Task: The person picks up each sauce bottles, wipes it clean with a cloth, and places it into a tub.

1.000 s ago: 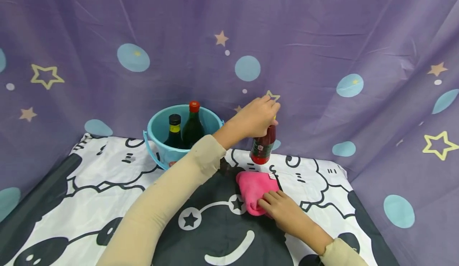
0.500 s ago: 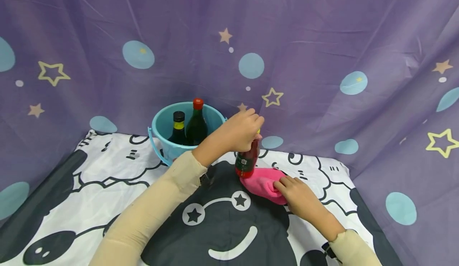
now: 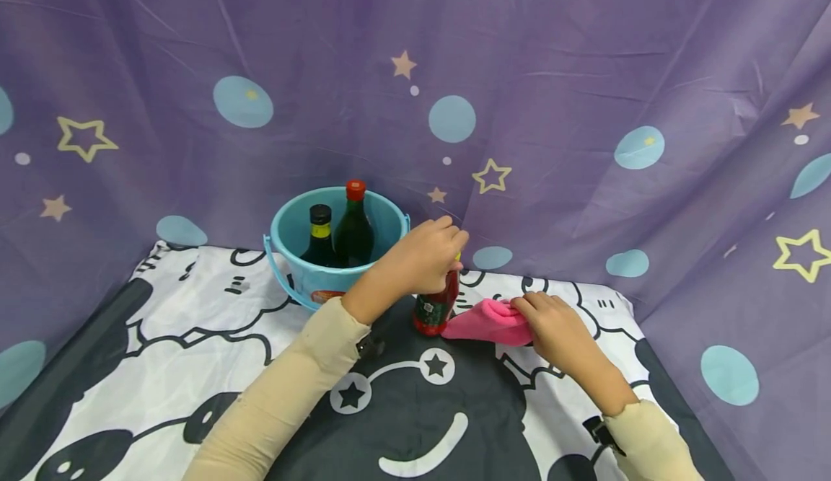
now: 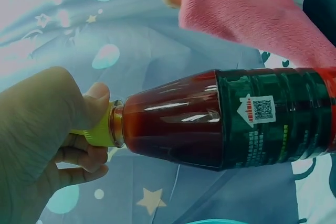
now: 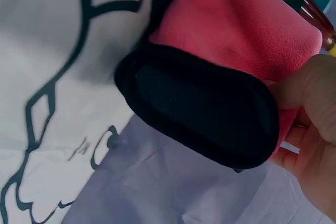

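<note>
In the head view my left hand (image 3: 425, 254) grips a bottle of dark red liquid (image 3: 436, 304) by its top. Close up in the left wrist view, thumb and fingers pinch its yellow cap (image 4: 97, 132); a green label (image 4: 268, 116) wraps the lower body. My right hand (image 3: 552, 322) holds a soft pink fleece piece (image 3: 487, 322) to the right of the bottle. Its other end reaches the bottle's base. In the right wrist view, the fleece piece has a black-rimmed oval face (image 5: 202, 106), dark within, and the thumb presses at its edge.
A light blue bucket (image 3: 286, 250) with a handle stands left of the bottle. Inside it are a black-capped bottle (image 3: 319, 239) and a red-capped green bottle (image 3: 353, 232). The surface is covered by a cartoon-print sheet (image 3: 195, 308); a purple curtain (image 3: 552, 106) hangs behind.
My left hand has brought the bottle down and left towards the bucket. The right hand has drawn the pink piece's near end rightward and up, stretching it out sideways.
</note>
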### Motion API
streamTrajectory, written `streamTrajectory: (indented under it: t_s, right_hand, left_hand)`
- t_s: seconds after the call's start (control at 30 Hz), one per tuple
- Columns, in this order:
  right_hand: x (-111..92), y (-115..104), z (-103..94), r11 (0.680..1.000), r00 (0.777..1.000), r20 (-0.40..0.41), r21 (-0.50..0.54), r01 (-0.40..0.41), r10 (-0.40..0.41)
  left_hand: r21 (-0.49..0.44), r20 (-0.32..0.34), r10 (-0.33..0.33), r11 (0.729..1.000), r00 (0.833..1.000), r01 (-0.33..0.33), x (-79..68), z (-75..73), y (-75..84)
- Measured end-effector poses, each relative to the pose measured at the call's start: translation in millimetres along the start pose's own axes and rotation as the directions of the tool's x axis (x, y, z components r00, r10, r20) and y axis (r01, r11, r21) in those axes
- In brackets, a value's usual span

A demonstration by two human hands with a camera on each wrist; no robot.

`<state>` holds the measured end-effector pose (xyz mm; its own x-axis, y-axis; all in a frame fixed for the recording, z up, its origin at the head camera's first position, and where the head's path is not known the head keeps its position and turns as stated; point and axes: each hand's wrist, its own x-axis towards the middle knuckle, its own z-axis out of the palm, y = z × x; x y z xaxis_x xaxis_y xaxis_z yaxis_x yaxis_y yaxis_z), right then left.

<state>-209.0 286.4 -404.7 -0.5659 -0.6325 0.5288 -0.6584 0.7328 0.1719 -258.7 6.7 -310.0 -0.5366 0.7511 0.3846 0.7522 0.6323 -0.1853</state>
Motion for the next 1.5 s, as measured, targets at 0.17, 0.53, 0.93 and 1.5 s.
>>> streamTrajectory:
  t_s: [0.17, 0.53, 0.93, 1.5]
  right_hand:
    - [6.7, 2.9, -3.1, 1.0, 1.0, 0.006, -0.001, -0.016, 0.016]
    - [5.0, -6.1, 3.0, 0.996, 0.996, 0.069, 0.073, -0.059, 0.054]
    - [7.0, -20.8, 12.5, 0.978, 0.974, 0.214, 0.177, -0.111, 0.071]
    - [77.1, -19.5, -16.1, 0.937, 0.815, -0.476, 0.265, -0.227, 0.332]
  left_hand:
    - [-0.008, -0.004, -0.032, 0.999, 0.999, 0.032, -1.1, 7.4, -1.2]
    - [0.003, -0.116, -0.077, 0.997, 0.99, 0.078, -6.3, 27.2, -3.1]
    - [-0.094, -0.33, -0.125, 0.991, 0.936, 0.099, -10.5, 37.5, -5.9]
    - [-0.163, -0.351, -0.169, 0.98, 0.921, 0.118, -13.6, 44.3, -3.0]
